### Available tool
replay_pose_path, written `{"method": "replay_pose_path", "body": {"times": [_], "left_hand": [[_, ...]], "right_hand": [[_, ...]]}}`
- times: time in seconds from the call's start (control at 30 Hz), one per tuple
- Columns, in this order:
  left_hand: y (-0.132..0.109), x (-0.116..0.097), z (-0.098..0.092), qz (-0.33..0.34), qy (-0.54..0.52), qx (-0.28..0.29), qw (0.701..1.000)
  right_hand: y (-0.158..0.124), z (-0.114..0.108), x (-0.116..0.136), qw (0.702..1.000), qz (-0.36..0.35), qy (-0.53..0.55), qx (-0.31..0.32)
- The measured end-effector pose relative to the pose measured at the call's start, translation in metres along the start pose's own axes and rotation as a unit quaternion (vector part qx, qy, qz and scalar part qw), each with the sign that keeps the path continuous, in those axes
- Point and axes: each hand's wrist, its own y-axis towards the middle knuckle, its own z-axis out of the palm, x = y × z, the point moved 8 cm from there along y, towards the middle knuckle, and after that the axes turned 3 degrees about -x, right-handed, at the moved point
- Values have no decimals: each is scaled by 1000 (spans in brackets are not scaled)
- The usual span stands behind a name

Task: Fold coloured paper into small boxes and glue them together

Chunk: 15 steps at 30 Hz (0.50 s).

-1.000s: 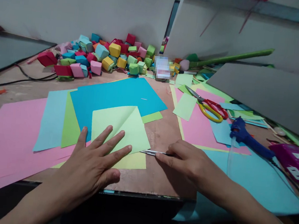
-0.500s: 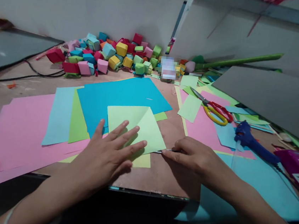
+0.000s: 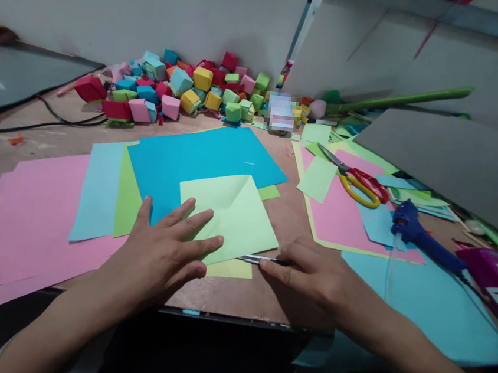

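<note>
My left hand lies with its fingers spread on the lower left of a pale green sheet of paper, which shows a crease near its top. In my right hand is a slim dark tool with a shiny blade-like end; its exact kind does not show. The tool's end lies along the green sheet's lower edge, over a pale yellow paper. Beneath the green sheet is a blue sheet.
Pink sheets spread at left, and folded paper cubes pile against the wall. Scissors, a blue glue gun with a cord and a large light blue sheet lie at right. The table's front edge is close.
My left hand has slid left and slightly down across the green sheet. My right hand has shifted a little left and down with the tool, showing more of its shiny end.
</note>
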Motion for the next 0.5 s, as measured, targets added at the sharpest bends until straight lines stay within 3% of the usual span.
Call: {"method": "replay_pose_path", "body": {"times": [0.5], "left_hand": [[-1, 1, -2, 4, -25, -2, 1000]], "right_hand": [[34, 6, 46, 995, -89, -27, -46]]}}
